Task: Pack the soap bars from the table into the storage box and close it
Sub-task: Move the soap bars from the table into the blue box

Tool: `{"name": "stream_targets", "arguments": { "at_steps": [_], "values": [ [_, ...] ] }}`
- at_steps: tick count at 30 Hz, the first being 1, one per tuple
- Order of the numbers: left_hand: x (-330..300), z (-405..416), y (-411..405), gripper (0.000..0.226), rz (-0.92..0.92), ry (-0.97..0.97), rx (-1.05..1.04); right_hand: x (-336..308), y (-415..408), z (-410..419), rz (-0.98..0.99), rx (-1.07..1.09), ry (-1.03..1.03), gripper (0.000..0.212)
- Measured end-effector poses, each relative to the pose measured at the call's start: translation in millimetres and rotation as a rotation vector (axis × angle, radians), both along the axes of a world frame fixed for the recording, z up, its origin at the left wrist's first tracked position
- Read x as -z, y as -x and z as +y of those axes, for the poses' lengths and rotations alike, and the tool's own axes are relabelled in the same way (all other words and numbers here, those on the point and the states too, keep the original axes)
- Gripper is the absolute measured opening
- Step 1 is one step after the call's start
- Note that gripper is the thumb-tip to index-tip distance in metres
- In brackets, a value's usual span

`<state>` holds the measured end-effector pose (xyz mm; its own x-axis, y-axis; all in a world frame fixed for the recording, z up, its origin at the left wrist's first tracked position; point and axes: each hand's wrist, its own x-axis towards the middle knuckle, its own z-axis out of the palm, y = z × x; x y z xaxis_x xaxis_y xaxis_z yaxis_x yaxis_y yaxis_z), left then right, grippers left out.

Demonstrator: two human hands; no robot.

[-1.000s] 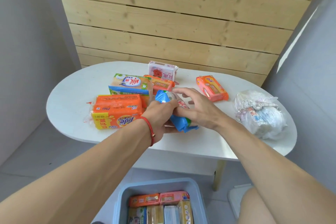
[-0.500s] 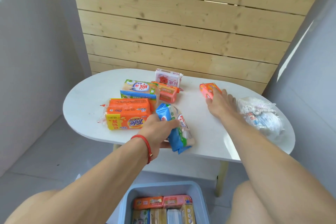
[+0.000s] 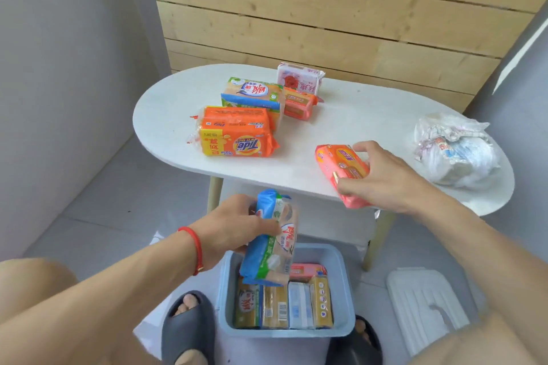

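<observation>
I see both bare forearms reaching forward from the bottom corners. My left hand (image 3: 234, 231) (a red cord circles its wrist) hangs low, fingers curled shut around a blue-wrapped soap pack (image 3: 271, 241), which stands nearly upright. My right hand (image 3: 382, 178) is higher and further out, knuckles up, fingers and thumb clamped on an orange soap bar (image 3: 341, 166).

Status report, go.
Left hand grips blue soap pack over open storage box. Right hand grips orange soap bar at table edge. Nothing in the way.
</observation>
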<state>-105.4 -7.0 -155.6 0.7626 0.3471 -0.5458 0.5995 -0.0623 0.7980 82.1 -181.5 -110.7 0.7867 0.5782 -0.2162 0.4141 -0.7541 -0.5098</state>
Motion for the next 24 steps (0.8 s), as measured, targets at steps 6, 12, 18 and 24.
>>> {"name": "stream_targets", "arguments": {
  "at_steps": [6,12,18,24],
  "values": [
    [71.5,3.9,13.8,0.033,0.206,-0.14,0.042,11.9,62.8,-33.1,0.301,-0.261,-0.109,0.09],
    [144.1,-8.3,11.2,0.033,0.376,-0.403,0.104,109.3,86.2,-19.7,0.292,-0.186,0.227,0.06],
    [192.0,-31.5,5.4,0.055,0.361,-0.325,0.044,211.0,92.0,4.6,0.495,-0.061,0.379,0.031],
    [214.0,-35.9,-1.1,0.043,0.469,-0.454,0.233,271.3,119.4,21.2,0.397,0.016,0.467,0.088]
  ]
}}
